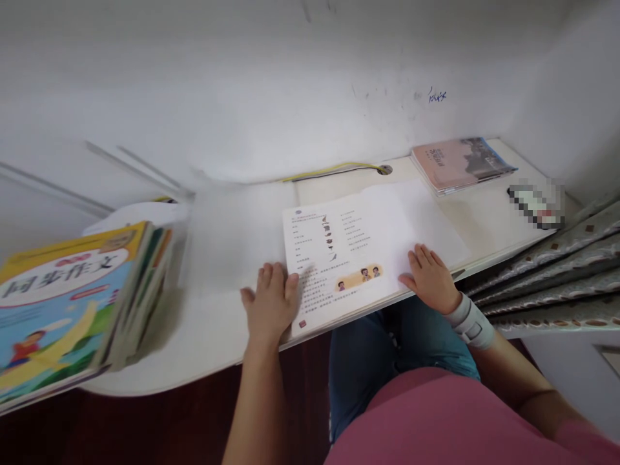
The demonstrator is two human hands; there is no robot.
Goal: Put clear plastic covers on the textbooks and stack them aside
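A printed page (320, 278) with lines of text and small coloured pictures lies near the front edge of the white desk, beside a blank white page or sheet on its right. My left hand (270, 303) rests flat, fingers apart, at the printed page's left edge. Lying on the blank part is my right hand (429, 274), fingers stretched out and a grey band around its wrist. A pale, see-through sheet (237, 239) spreads out to the left of the page; another pale edge shows at the right. Whether these join under the page I cannot tell.
A stack of books (62, 290) with a colourful cover stands at the left. Several pink-covered booklets (460, 165) lie at the back right, near a blurred-out object (537, 203). A yellow cable (334, 169) runs along the wall to a desk hole. A patterned curtain (547, 271) hangs at the right.
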